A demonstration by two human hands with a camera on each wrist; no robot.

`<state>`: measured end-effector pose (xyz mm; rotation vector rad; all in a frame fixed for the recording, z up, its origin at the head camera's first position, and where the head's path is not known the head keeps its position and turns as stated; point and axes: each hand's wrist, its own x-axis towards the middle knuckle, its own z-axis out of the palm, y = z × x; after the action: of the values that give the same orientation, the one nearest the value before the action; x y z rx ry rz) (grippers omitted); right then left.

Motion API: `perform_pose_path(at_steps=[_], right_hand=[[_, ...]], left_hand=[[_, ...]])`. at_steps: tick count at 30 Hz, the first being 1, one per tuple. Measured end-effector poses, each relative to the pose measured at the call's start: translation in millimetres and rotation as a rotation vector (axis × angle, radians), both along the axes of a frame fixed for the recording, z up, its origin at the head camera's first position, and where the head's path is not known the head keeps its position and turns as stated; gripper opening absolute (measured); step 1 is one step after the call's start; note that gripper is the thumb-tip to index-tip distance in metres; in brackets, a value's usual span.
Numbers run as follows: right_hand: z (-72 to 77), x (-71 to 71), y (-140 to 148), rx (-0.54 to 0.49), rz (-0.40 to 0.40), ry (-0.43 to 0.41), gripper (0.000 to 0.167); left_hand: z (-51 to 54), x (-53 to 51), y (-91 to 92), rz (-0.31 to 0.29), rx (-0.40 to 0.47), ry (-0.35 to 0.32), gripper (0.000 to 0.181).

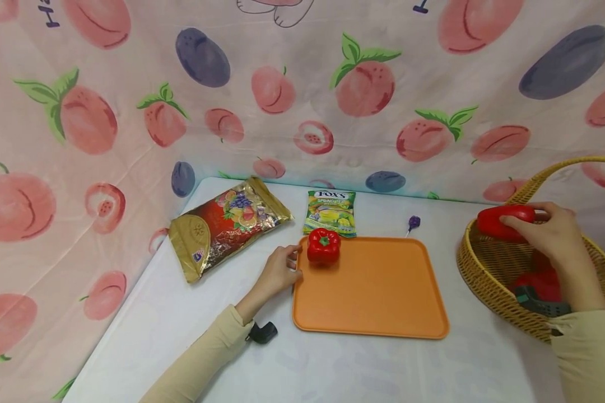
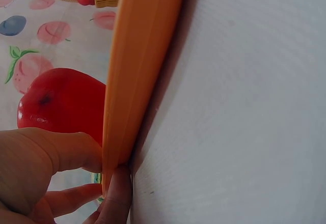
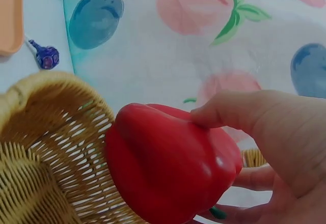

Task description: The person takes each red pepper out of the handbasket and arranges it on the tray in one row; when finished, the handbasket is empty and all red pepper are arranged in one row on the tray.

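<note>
Nearest: beige sleeves [image 1: 209, 350] on both arms, black wrist gear on each, over white table [image 1: 343, 366]. Orange tray [image 1: 378, 302] sits flat, mid-table. Wicker basket [image 1: 484, 294] at right, handle up; red item [image 1: 540, 282] inside, partly hidden by right wrist, can't tell what.

Left hand [image 1: 277, 272] at tray's left edge, near far corner. Grip nearly together: digits on both sides of the rim, pinching it; left wrist view shows one digit low, between rim and table. Pepper on tray [image 1: 324, 246] stands just beside that hand, green stem up, in the far left corner.

Right hand [image 1: 554, 229] above basket's far part. Grip clamped on a red bell pepper [image 3: 168, 168]: thumb on one side, fingers behind and below, spread only as wide as the pepper. Pepper lies tilted, green stem near the fingers; can't tell if it touches the basket.

Farther: gold-and-red bag [image 1: 232, 226] left of tray; purple lollipop [image 1: 414, 223] and green FOX'S packet [image 1: 330, 214] just beyond tray's far edge. Farthest: fruit-print cloth [image 1: 312, 61].
</note>
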<state>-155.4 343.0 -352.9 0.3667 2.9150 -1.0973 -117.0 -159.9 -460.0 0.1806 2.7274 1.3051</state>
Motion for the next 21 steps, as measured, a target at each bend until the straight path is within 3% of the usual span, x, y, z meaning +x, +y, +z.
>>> perform_pose_path(at_steps=[9,21], right_hand=[[12.1,0.1,-13,-0.036,-0.025,-0.005,0.092],[16.6,-2.1,-40,-0.033,0.024,0.101,0.086]], left_hand=[[-3.8,-0.9,-0.5,-0.01,-0.005,0.002,0.061],[-5.7,-1.9,-0.7,-0.002,-0.007,0.008,0.06]])
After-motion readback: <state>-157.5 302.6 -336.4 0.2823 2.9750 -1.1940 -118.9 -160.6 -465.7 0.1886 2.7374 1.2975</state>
